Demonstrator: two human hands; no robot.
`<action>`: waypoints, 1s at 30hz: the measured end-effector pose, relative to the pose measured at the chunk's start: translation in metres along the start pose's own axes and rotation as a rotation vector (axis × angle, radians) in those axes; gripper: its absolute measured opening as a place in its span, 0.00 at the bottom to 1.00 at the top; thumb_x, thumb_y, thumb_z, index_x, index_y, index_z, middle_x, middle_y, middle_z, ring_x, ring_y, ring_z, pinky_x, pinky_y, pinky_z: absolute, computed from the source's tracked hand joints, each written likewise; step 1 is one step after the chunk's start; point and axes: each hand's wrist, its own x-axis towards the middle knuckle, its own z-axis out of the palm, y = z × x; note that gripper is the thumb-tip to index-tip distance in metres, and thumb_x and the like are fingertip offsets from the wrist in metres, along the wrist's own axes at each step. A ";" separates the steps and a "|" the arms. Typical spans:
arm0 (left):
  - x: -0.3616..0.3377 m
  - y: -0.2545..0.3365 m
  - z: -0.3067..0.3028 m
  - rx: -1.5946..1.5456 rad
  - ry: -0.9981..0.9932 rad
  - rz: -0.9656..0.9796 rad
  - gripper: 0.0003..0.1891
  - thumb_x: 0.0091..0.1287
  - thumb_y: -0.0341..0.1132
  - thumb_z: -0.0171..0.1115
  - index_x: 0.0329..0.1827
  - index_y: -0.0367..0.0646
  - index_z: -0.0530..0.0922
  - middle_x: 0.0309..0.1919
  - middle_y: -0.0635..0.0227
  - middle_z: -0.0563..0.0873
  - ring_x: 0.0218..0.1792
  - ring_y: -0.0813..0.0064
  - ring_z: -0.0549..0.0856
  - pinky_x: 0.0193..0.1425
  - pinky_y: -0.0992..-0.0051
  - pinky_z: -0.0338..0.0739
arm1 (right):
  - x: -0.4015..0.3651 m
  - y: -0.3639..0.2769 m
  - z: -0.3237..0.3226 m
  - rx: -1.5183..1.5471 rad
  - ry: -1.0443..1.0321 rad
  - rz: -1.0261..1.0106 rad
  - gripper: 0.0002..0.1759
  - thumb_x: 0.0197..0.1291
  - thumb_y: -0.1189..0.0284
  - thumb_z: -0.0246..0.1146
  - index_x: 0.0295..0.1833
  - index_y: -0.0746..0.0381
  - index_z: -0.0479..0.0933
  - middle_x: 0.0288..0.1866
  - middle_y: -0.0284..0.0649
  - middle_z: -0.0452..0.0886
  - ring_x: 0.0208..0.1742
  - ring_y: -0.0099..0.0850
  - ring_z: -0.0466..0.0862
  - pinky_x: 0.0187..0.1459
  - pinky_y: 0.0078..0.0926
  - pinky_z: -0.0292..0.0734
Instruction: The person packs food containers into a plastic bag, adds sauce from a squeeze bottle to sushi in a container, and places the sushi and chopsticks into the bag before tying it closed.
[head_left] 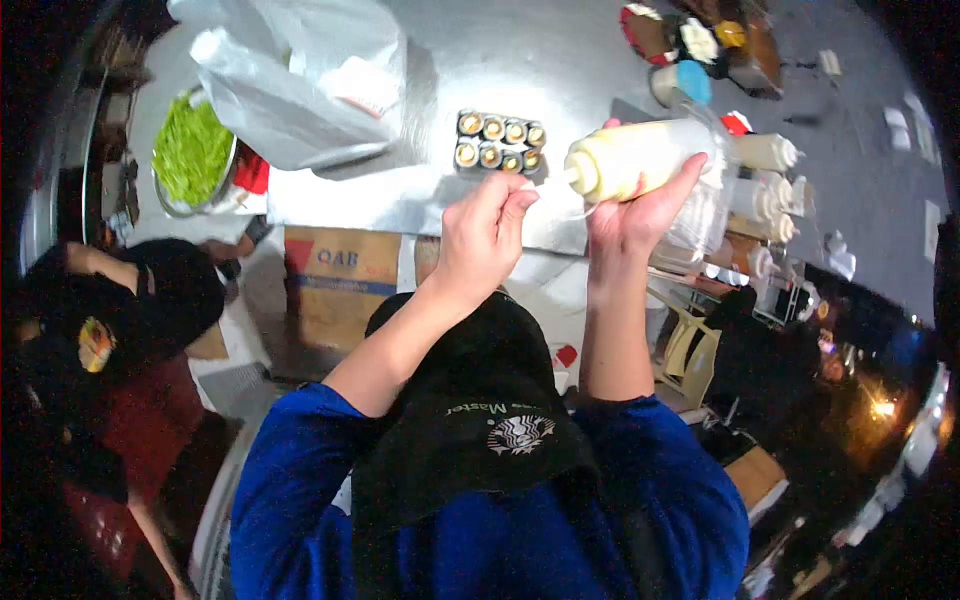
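Observation:
My right hand (640,215) is wrapped around a clear squeeze bottle (640,158) of pale yellow sauce, held sideways with its nozzle pointing left. My left hand (482,240) pinches the tip of that nozzle (556,180) with thumb and fingers closed. Just beyond both hands, a small black tray (498,142) with several round filled rolls in two rows sits on the steel table (520,60). The bottle hangs just right of the tray, close above the table's near edge.
A white plastic bag (300,80) lies left of the tray, beside a metal bowl of shredded greens (190,150). More squeeze bottles (765,190) stand at the right, small containers (690,50) at the far right. A cardboard box (340,280) sits below. Another person (130,310) crouches left.

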 end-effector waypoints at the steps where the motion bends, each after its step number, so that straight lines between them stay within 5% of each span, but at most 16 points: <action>1: 0.001 0.015 -0.003 -0.007 -0.021 0.062 0.08 0.73 0.33 0.60 0.40 0.36 0.79 0.22 0.61 0.80 0.22 0.73 0.78 0.27 0.74 0.72 | -0.011 -0.012 0.004 0.014 -0.022 -0.010 0.43 0.66 0.35 0.48 0.62 0.66 0.67 0.51 0.49 0.79 0.52 0.46 0.82 0.53 0.48 0.82; 2: 0.002 0.029 -0.005 -0.017 -0.042 0.124 0.09 0.74 0.34 0.59 0.40 0.36 0.79 0.21 0.64 0.79 0.21 0.79 0.75 0.26 0.77 0.71 | -0.021 -0.025 0.009 0.027 -0.044 -0.022 0.42 0.66 0.35 0.48 0.61 0.65 0.68 0.50 0.49 0.80 0.51 0.46 0.82 0.52 0.48 0.82; 14: -0.009 0.125 0.048 0.043 -0.210 0.492 0.02 0.64 0.21 0.61 0.37 0.35 0.77 0.24 0.57 0.80 0.23 0.60 0.83 0.27 0.67 0.74 | -0.075 -0.138 -0.027 0.113 -0.110 -0.258 0.37 0.69 0.39 0.47 0.57 0.64 0.71 0.45 0.46 0.83 0.45 0.40 0.86 0.48 0.40 0.83; 17: -0.015 0.131 0.083 0.090 -0.260 0.491 0.08 0.72 0.29 0.58 0.35 0.35 0.78 0.20 0.61 0.78 0.18 0.71 0.75 0.25 0.73 0.70 | -0.073 -0.160 -0.050 -0.046 -0.096 -0.420 0.35 0.71 0.41 0.47 0.59 0.65 0.70 0.46 0.49 0.83 0.46 0.40 0.86 0.49 0.41 0.84; 21: -0.018 0.158 0.142 -0.027 -0.236 0.556 0.07 0.71 0.26 0.56 0.33 0.36 0.77 0.18 0.64 0.76 0.18 0.79 0.73 0.24 0.75 0.67 | -0.063 -0.210 -0.072 0.133 -0.103 -0.383 0.35 0.72 0.43 0.47 0.62 0.66 0.67 0.49 0.51 0.82 0.48 0.40 0.86 0.50 0.40 0.84; 24: -0.014 0.174 0.193 0.010 -0.337 0.533 0.06 0.70 0.25 0.55 0.34 0.36 0.77 0.18 0.62 0.76 0.18 0.75 0.74 0.25 0.74 0.68 | -0.038 -0.246 -0.101 0.136 -0.075 -0.494 0.34 0.72 0.44 0.48 0.61 0.67 0.67 0.50 0.51 0.82 0.48 0.40 0.86 0.50 0.41 0.84; 26: -0.014 0.187 0.232 0.001 -0.330 0.550 0.04 0.70 0.26 0.56 0.35 0.38 0.77 0.21 0.55 0.78 0.21 0.61 0.79 0.27 0.70 0.70 | -0.016 -0.270 -0.118 0.157 -0.057 -0.523 0.33 0.72 0.45 0.50 0.61 0.67 0.67 0.49 0.51 0.82 0.48 0.40 0.86 0.48 0.40 0.85; 30: -0.002 0.195 0.304 0.180 -0.681 0.394 0.08 0.73 0.32 0.56 0.37 0.36 0.76 0.23 0.50 0.80 0.26 0.47 0.82 0.31 0.60 0.74 | 0.035 -0.323 -0.154 0.013 -0.012 -0.614 0.30 0.72 0.50 0.54 0.60 0.68 0.67 0.48 0.49 0.82 0.49 0.39 0.86 0.44 0.37 0.86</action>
